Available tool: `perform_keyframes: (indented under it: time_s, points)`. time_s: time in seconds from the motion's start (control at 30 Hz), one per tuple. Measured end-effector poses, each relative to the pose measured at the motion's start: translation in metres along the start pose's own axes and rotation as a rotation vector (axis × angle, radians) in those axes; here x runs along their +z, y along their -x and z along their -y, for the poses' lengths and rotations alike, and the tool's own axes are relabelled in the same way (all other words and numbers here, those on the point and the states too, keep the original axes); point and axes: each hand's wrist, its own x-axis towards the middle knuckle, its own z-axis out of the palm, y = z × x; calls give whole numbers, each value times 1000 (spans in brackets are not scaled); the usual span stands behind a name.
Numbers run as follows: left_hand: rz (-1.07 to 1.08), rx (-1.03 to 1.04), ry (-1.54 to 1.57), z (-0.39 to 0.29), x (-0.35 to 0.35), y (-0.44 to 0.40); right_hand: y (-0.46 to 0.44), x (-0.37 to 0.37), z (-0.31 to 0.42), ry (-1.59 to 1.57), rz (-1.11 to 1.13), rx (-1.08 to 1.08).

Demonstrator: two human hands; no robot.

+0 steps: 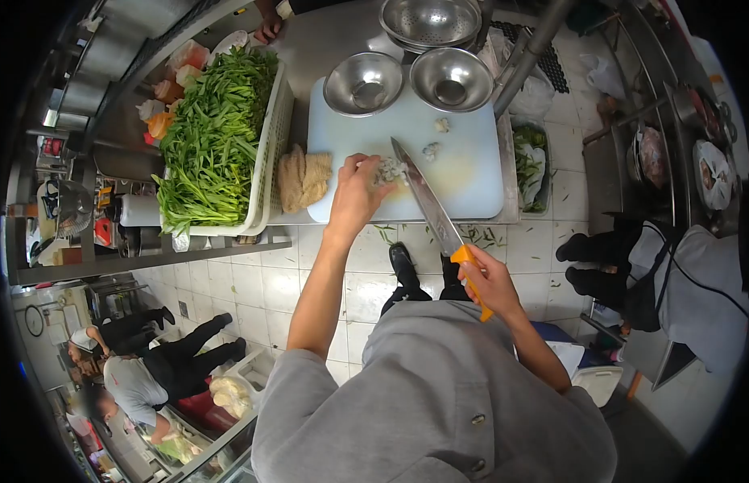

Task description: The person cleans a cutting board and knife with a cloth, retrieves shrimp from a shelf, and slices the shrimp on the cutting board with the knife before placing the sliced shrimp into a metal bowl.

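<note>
My right hand [489,283] is closed around the orange handle of a long kitchen knife [429,200]. Its blade points away from me across the white cutting board [463,197], the tip beside a small heap of chopped whitish pieces [391,169]. My left hand [360,197] lies on the board with curled fingers against that heap, just left of the blade. Further back on the board are two small whitish lumps [442,125]. A folded tan cloth [304,179] sits at the board's left edge, near my left wrist.
Two steel bowls [364,84] stand on the board's far edge, with stacked steel colanders [431,22] behind. On the left is a white basket [266,161] heaped with leafy greens [217,137]. A co-worker's hand [267,29] shows at the back; other people work left and right.
</note>
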Motion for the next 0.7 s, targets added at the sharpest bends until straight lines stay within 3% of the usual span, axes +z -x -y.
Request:
perform_keyframes:
  time_s: [0.2,0.3,0.37,0.53,0.63,0.7]
  points:
    - [-144,33,-28,-6,14,22,-10,0,18,74,-54,-11]
    - [-198,74,12,12,12,13,-4,-15,22,654,-144,-548]
    - [-184,92,48,18,8,7,7,-15,44,768,-132,-537]
    - [-370,-117,168,5,-29,9,6,-8,79,1074,-82,-598]
    - [-461,-174,166,8,-40,28,-11,-12,65,1115,-113,-768]
    - [-480,-208,163,12,-42,46,-25,-20,51,1276,-75,-646]
